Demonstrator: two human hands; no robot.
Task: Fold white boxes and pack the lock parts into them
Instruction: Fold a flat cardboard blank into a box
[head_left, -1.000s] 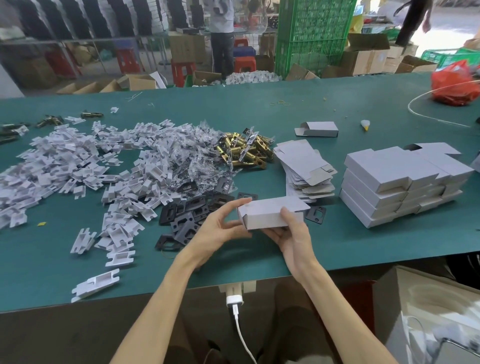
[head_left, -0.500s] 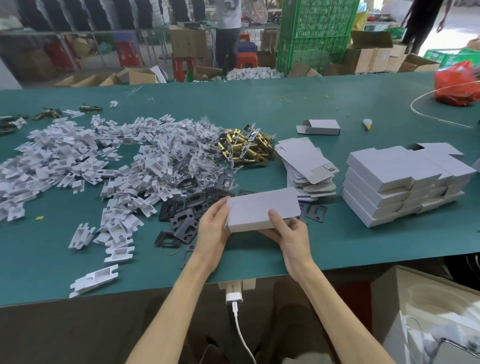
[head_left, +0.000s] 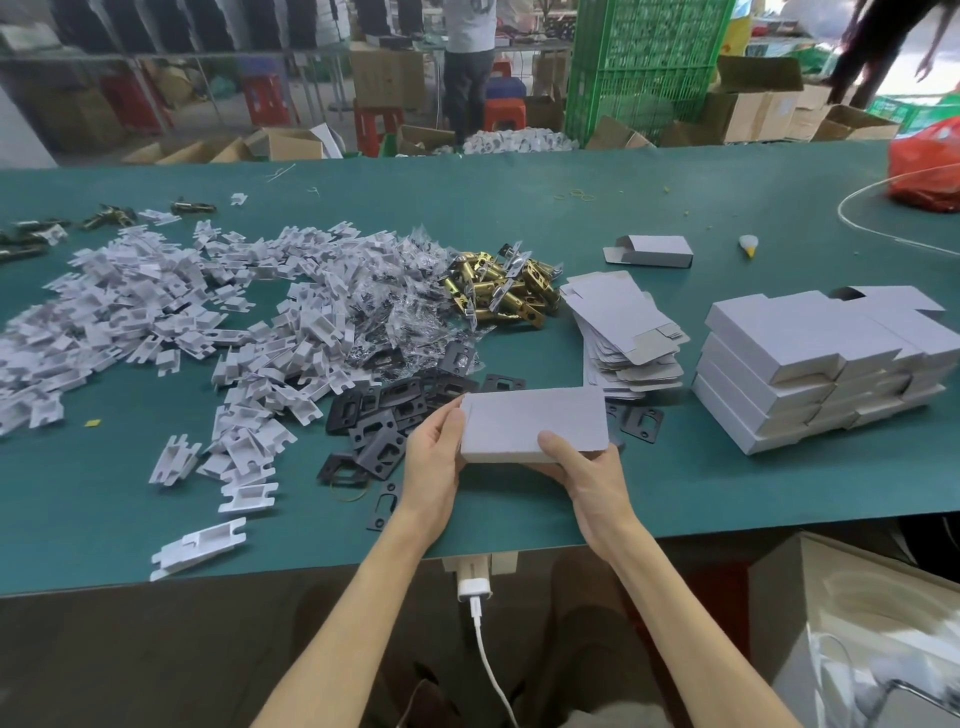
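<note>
White inserts (head_left: 156, 312): loose heap, left. Left hand (head_left: 434, 457): grips left end of white box (head_left: 535, 423), held above near table (head_left: 727, 493) edge. Right hand (head_left: 582, 467): thumb atop, clasping near side. Advice: close left end squarely, underside supported. Folded boxes (head_left: 810, 364): stack, right.

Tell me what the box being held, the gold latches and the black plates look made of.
Box: thin paperboard, matte white, crisp folded edges. Gold latches: likely plated metal, shiny glints. Black plates: probably stamped metal, matte dark coating; plastic not ruled out.
</note>
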